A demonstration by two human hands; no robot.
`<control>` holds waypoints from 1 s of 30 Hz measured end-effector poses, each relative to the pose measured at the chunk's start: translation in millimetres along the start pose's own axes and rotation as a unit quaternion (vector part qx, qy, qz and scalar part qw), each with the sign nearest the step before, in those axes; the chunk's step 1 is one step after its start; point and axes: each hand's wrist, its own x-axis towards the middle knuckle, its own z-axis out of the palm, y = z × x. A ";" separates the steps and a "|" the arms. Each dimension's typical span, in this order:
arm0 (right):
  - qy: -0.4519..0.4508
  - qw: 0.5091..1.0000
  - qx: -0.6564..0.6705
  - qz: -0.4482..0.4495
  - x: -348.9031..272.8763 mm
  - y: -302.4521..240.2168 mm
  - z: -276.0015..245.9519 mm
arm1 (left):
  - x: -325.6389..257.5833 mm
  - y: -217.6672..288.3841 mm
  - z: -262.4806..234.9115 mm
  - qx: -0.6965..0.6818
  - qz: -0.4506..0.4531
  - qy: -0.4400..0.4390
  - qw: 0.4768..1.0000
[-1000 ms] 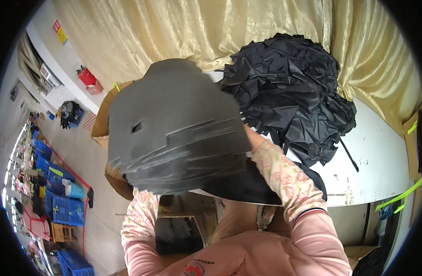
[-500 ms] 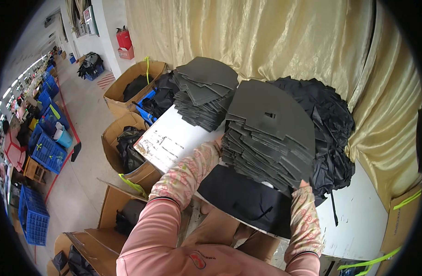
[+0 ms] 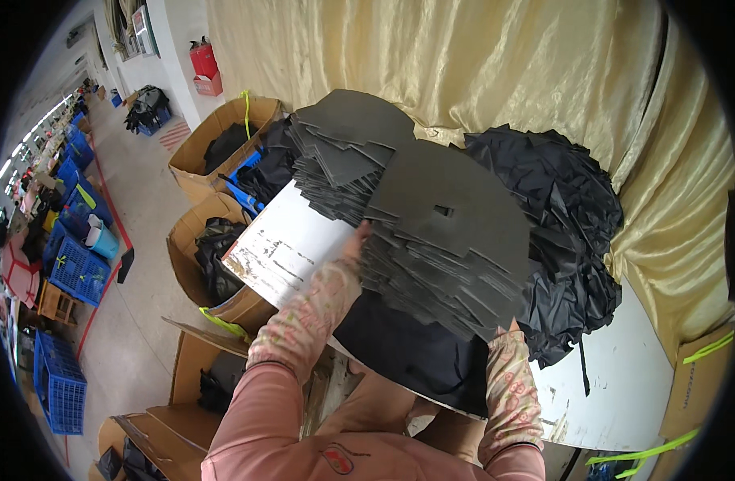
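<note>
A tall stack of dark grey, fan-shaped foam-like sheets (image 3: 455, 208) stands on the white table, its lower layers uneven. My left hand (image 3: 357, 242) grips its left side. At the near right corner my right hand (image 3: 506, 327) holds the same stack; the stack hides most of its fingers. Just left and behind, a second stack of similar grey sheets (image 3: 355, 120) meets the first one's edge. Black fabric (image 3: 407, 345) lies at the table's front edge, partly under the held stack. To the right rises a heap of crumpled black fabric pieces (image 3: 572, 240).
The white table (image 3: 291, 244) shows bare at left. Cardboard boxes (image 3: 195, 168) with black material line its left side, beside a blue crate (image 3: 243, 188). A gold curtain (image 3: 512, 64) hangs behind. Another cardboard box (image 3: 696, 385) stands at right.
Both hands have shifted the front stack leftward, closer against the second stack. A wider gap now shows between it and the black fabric heap. The view has shifted slightly.
</note>
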 end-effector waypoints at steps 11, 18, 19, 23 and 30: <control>0.080 0.991 0.088 -0.060 9.7 3.5 -12.7 | -125.5 23.0 82.9 0.224 0.302 -0.168 0.911; 0.147 0.988 0.046 -0.014 50.7 -3.1 -32.6 | -65.4 17.8 100.3 0.192 0.273 -0.140 0.932; 0.129 0.991 0.027 0.006 49.5 -10.3 -26.5 | -54.8 17.3 96.4 0.189 0.269 -0.148 0.933; 0.234 0.957 -0.168 0.036 28.5 -41.9 -4.4 | -70.2 24.9 99.3 0.217 0.294 -0.114 0.924; 0.127 0.869 -0.458 -0.137 -105.0 -7.7 -26.2 | -157.8 89.3 135.5 0.494 0.610 -0.216 0.581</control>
